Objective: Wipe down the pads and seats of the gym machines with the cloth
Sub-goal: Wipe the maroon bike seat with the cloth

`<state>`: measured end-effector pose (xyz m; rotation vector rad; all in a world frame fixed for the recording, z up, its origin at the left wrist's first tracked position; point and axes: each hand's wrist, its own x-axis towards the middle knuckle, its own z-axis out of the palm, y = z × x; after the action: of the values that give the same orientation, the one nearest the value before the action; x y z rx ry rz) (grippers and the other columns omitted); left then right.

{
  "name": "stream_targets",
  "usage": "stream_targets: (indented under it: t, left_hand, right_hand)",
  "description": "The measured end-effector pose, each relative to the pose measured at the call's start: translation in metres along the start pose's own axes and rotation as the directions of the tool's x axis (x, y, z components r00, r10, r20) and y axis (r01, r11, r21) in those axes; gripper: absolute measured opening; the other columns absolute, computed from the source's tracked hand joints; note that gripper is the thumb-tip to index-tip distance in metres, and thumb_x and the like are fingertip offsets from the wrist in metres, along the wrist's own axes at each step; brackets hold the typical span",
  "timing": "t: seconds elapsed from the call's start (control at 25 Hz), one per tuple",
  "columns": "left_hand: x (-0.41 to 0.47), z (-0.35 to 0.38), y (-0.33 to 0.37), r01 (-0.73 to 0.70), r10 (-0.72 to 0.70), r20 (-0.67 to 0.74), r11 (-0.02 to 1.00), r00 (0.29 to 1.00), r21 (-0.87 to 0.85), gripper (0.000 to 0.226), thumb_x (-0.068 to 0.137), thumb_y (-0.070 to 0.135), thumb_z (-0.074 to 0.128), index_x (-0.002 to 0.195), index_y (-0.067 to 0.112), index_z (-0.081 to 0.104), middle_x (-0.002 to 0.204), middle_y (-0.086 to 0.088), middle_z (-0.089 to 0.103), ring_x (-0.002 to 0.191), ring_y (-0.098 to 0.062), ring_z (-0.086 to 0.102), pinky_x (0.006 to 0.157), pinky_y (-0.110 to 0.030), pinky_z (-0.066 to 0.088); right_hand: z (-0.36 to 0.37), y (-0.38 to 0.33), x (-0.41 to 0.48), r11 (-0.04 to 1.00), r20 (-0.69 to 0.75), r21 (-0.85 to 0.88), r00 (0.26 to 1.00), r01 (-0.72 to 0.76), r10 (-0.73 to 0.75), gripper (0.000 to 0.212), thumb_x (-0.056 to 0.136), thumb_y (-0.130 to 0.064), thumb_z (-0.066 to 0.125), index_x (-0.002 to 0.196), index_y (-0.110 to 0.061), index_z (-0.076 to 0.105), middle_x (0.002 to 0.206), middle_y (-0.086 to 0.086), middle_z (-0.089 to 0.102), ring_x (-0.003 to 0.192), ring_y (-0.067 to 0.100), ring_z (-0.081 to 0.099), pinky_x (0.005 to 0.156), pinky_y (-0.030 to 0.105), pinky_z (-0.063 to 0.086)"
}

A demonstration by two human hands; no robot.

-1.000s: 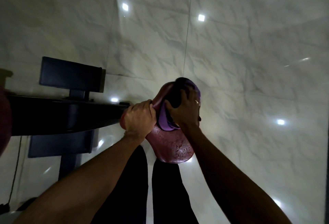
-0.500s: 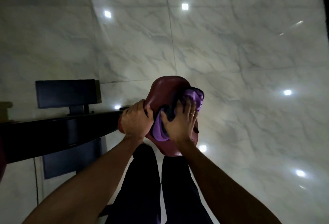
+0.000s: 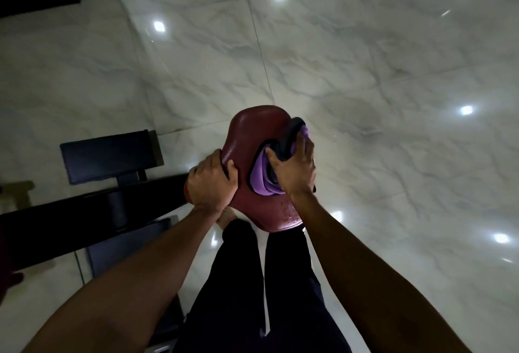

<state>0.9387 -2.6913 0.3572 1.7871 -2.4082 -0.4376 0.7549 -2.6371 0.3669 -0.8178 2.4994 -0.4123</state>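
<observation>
One maroon seat (image 3: 252, 133) — left hand (image 3: 209, 184) grips its edge, right hand (image 3: 295, 170) clutches purple cloth (image 3: 261, 181).

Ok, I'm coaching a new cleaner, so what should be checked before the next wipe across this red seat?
1. Seat steadied: the left-hand grip holds the dark red padded seat by its left edge: ok.
2. Cloth under control: the right-hand grip holds the bunched purple cloth against the seat: ok.
3. Near end dry: droplets show there: not ok.
4. Clean cloth face down: cannot tell.
5. Glossy white marble floor beside the seat dry: cannot tell.
</observation>
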Motion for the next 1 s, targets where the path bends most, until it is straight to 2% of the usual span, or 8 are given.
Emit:
stream_targets:
  t: [0.2,0.44,0.56,0.68,0.76,0.8,0.88,1.0]
  left_hand:
    - [-0.001,-0.004,0.003,-0.017,0.017,0.008,1.0,1.0,0.0,0.042,0.097,0.036,0.046,0.116,0.005,0.066,0.097,-0.011,0.073,0.079,-0.03,0.069,0.07,-0.038,0.051]
    - [0.001,0.0,0.0,-0.036,0.035,0.019,0.999,0.999,0.041,0.039,0.096,0.032,0.046,0.115,0.005,0.065,0.096,-0.013,0.072,0.079,-0.034,0.068,0.068,-0.04,0.05]
    - [0.0,0.0,0.001,-0.036,0.035,0.015,0.998,0.999,0.052,0.037,0.096,0.032,0.047,0.114,0.005,0.066,0.094,-0.012,0.072,0.077,-0.034,0.068,0.067,-0.04,0.05]
    - [0.0,-0.002,0.003,-0.036,0.034,0.032,0.998,0.999,0.052,0.038,0.097,0.032,0.045,0.114,0.005,0.066,0.095,-0.013,0.072,0.077,-0.033,0.068,0.067,-0.04,0.05]
    - [0.0,-0.003,0.004,-0.032,0.029,0.043,0.998,0.999,0.059,0.039,0.098,0.033,0.045,0.115,0.004,0.065,0.097,-0.013,0.072,0.078,-0.033,0.068,0.068,-0.039,0.05]
    - [0.001,-0.004,0.004,-0.032,0.029,0.055,0.998,0.998,0.058,0.039,0.098,0.033,0.044,0.115,0.004,0.065,0.096,-0.013,0.072,0.078,-0.033,0.068,0.067,-0.039,0.05]
    - [0.001,-0.004,0.005,-0.041,0.037,0.066,0.997,0.997,0.061,0.04,0.098,0.033,0.043,0.115,0.004,0.064,0.095,-0.014,0.071,0.077,-0.035,0.067,0.066,-0.039,0.05]
    - [0.002,-0.003,0.002,-0.066,0.061,0.087,0.996,0.994,0.058,0.042,0.1,0.034,0.04,0.117,0.003,0.063,0.096,-0.015,0.07,0.078,-0.037,0.067,0.066,-0.04,0.05]
  right_hand:
    - [-0.008,0.045,-0.071,0.984,0.011,0.107,0.99,-0.141,0.141,0.1,0.08,-0.066,0.072,0.157,-0.02,0.029,0.155,0.008,0.035,0.129,0.041,0.052,0.101,0.053,0.049]
    - [-0.003,-0.014,-0.001,0.996,0.102,-0.088,0.995,0.008,0.001,0.094,0.085,-0.07,0.062,0.158,-0.02,0.029,0.166,0.016,0.016,0.148,0.039,0.027,0.118,0.052,0.029]
    - [0.001,0.009,-0.021,0.997,0.019,0.006,0.997,0.073,-0.073,0.087,0.084,-0.067,0.062,0.153,-0.02,0.038,0.162,0.013,0.028,0.141,0.038,0.039,0.112,0.052,0.039]
    - [-0.001,0.051,-0.059,0.982,-0.037,0.163,0.994,-0.097,0.104,0.082,0.086,-0.062,0.066,0.152,-0.022,0.038,0.158,0.005,0.033,0.13,0.039,0.051,0.104,0.054,0.047]
    - [0.007,0.043,-0.063,0.981,-0.041,0.105,0.985,-0.164,0.169,0.081,0.089,-0.059,0.063,0.154,-0.018,0.038,0.162,0.01,0.029,0.138,0.043,0.044,0.111,0.058,0.038]
    - [0.013,0.03,-0.062,0.991,-0.045,0.045,0.99,-0.128,0.13,0.08,0.089,-0.059,0.059,0.153,-0.016,0.04,0.163,0.014,0.027,0.145,0.043,0.034,0.118,0.061,0.028]
    - [0.027,0.003,-0.068,0.992,-0.002,-0.095,0.997,0.081,-0.081,0.076,0.088,-0.059,0.051,0.151,-0.017,0.045,0.164,0.017,0.026,0.152,0.043,0.018,0.122,0.065,0.005]
    - [0.044,0.004,-0.098,0.917,0.07,-0.138,0.927,0.374,-0.368,0.068,0.087,-0.054,0.053,0.148,-0.024,0.049,0.162,0.013,0.033,0.153,0.039,0.019,0.12,0.067,0.014]
